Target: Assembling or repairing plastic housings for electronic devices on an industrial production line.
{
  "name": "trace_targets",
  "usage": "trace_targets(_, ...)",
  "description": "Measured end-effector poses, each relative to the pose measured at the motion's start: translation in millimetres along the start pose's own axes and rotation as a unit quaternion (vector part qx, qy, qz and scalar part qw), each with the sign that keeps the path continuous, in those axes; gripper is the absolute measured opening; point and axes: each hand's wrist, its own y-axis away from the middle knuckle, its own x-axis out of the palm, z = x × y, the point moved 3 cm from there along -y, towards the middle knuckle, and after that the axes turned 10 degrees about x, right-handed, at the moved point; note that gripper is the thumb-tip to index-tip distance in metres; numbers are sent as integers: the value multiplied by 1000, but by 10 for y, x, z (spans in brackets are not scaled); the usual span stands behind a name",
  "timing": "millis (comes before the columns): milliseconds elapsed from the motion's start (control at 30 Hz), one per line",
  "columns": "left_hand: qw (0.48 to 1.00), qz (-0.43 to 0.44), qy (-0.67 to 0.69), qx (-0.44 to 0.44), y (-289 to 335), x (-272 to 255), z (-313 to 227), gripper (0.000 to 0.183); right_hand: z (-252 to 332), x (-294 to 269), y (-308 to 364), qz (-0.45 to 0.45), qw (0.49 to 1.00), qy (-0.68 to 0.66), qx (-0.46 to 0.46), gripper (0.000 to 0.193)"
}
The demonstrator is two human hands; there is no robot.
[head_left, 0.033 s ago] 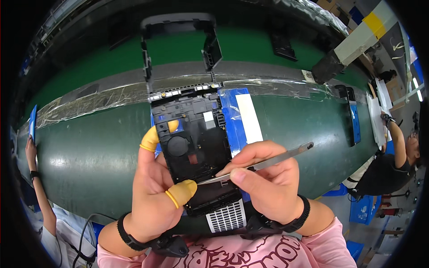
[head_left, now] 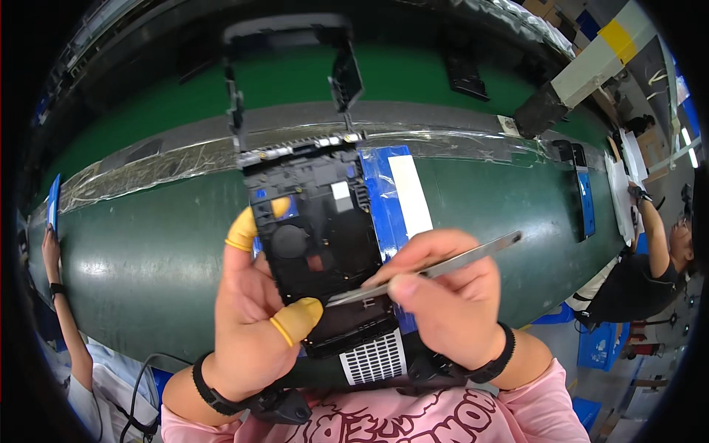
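Nearest the body, a white slotted panel [head_left: 375, 359] shows just past the near end of the black housing [head_left: 340, 229], which the left hand [head_left: 258, 325] grips along its left side, the thumb in a yellow cot [head_left: 297, 320] pressing the inner face and a second cotted finger curled over higher up. The right hand [head_left: 450, 306] pinches metal tweezers [head_left: 473, 258] between thumb and fingers, their points beside the left thumb tip; whether those points hold anything I cannot tell. Good work here probably wants a firm left grip, a low slant on the tweezers, and points clear of the cot and nearby ribs. To the housing's right lies a blue piece [head_left: 379, 188] with a white strip [head_left: 410, 196], while the green bench [head_left: 148, 244] spreads wide on both sides, giving room to move. Farther out, the black frame [head_left: 288, 28] at the housing's far end reaches over the taped ledge [head_left: 185, 160], an edge to mind when turning
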Motion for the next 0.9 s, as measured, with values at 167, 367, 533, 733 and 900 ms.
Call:
trace_targets(167,987,-71,-54,134,-66,-82,-207,84,99,-227,-83,-92,995,-38,-17,17)
trace_targets(367,975,-94,-81,186,-174,-114,-292,65,-216,-233,-145,-68,989,58,118,12)
trace_targets(533,970,-180,-39,160,-186,-241,-267,39,-261,-207,-141,-76,987,88,107,12)
trace_targets(733,974,-194,12,118,-177,-292,-261,37,-331,-205,-135,-70,987,113,91,12)
trace_targets(900,966,-177,-28,186,-183,-255,-267,35,-323,-177,-129,-72,985,128,88,12)
